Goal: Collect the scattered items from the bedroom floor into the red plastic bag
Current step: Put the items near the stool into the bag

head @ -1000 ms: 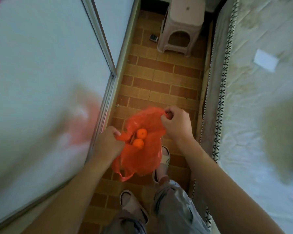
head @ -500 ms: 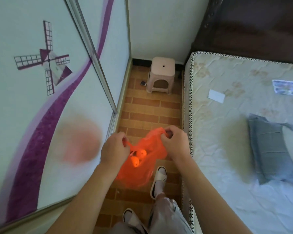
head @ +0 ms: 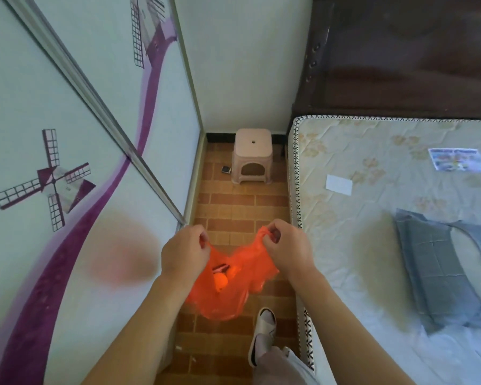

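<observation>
The red plastic bag (head: 235, 284) is held open above the floor (head: 242, 207), its rim pinched by the left hand (head: 184, 252) and right hand (head: 288, 250), while a small dark item (head: 226, 169) lies well ahead beside the stool (head: 252, 155), nearer the left hand.

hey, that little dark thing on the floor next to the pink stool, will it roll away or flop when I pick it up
The small dark item looks flat and squarish, so it probably won't roll. It seems to hold its shape, so likely stiff, and light for its size. It lies close beside the stool, with open floor around it.
</observation>
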Tool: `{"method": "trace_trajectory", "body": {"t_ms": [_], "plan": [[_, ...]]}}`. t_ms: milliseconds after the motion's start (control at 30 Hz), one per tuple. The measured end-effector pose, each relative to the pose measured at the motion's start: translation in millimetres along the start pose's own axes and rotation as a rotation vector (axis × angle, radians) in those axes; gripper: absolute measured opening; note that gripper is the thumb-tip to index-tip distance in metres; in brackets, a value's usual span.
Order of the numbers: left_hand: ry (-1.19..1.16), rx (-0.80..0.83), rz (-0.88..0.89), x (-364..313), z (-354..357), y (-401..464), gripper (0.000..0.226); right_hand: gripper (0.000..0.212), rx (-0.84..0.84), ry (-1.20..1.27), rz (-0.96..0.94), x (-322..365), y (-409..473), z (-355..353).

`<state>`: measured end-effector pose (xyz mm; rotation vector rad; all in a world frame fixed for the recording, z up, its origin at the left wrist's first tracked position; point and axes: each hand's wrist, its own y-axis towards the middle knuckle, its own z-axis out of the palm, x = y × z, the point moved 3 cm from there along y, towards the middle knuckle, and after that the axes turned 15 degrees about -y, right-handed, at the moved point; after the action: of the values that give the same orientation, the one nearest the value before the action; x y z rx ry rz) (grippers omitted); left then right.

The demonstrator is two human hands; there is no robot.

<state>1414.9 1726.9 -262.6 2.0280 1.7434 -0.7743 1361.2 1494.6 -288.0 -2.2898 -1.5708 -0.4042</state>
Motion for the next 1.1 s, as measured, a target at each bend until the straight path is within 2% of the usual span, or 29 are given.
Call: {"method": "trace_trajectory", "body": {"t_ms": [133, 400, 567, 1100], "plan": [[-0.017, -0.01, -0.016, -22.0, 4.3, 32.8, 0.011, 0.008, -0.014, 0.026, 0.004, -12.4, 45.6, -14.1], [-0.026, -0.033, -0.005, -43.4, 6.3, 88.3, 0.009, 0.004, -0.046, 0.077, -0.018, -14.5, 116.1, -24.1], [-0.046, -0.032, 0.004, -49.9, 11.7, 136.4, 0.011, 0.008, -0.055, 0.098, 0.015, -9.2, 153.4, -26.0], [-0.124, 0.087, 0.043, -19.5, 5.2, 337.5, 0.011, 0.0, -0.056, 0.012, 0.15, 45.2, 304.6, -25.5]]}}
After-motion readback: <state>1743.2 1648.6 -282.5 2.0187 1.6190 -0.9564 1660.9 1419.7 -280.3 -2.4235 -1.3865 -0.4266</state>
